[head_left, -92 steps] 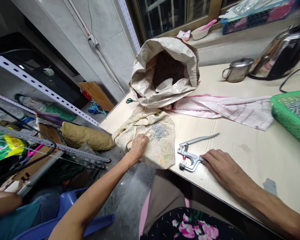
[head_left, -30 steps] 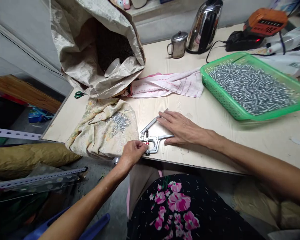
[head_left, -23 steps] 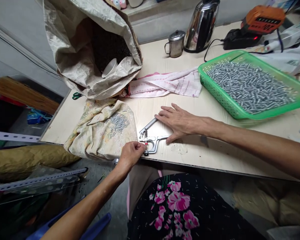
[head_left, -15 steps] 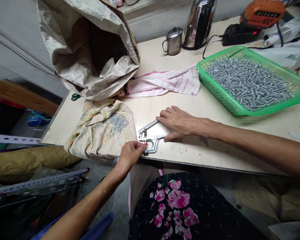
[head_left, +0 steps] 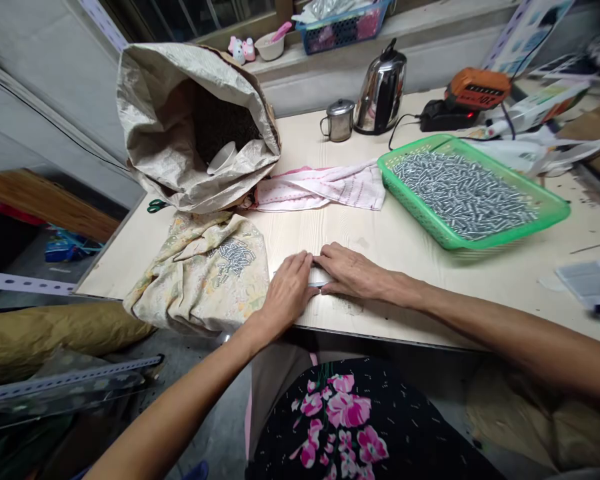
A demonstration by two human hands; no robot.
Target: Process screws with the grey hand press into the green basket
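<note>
Silver hand pliers [head_left: 317, 281] lie near the table's front edge, almost wholly covered by my hands. My left hand [head_left: 286, 293] rests flat over the pliers' head, fingers stretched forward. My right hand [head_left: 351, 272] lies on the handles, with fingers above and thumb below the strip of metal that shows. A flowered cloth [head_left: 200, 277] with a heap of small metal pieces [head_left: 234, 255] lies just left of my left hand.
A green basket [head_left: 430, 230] full of small metal pieces stands at the right. An open paper sack [head_left: 165, 133] holding a white cup [head_left: 222, 159] stands at the back left, a pink towel [head_left: 325, 190] beside it. Kettle [head_left: 381, 90], steel mug [head_left: 338, 121] and scissors [head_left: 156, 206] are further back.
My left hand has left its pinch at the pliers' head and now lies flat over it. My right hand has closed on the handles. The view has tilted up.
</note>
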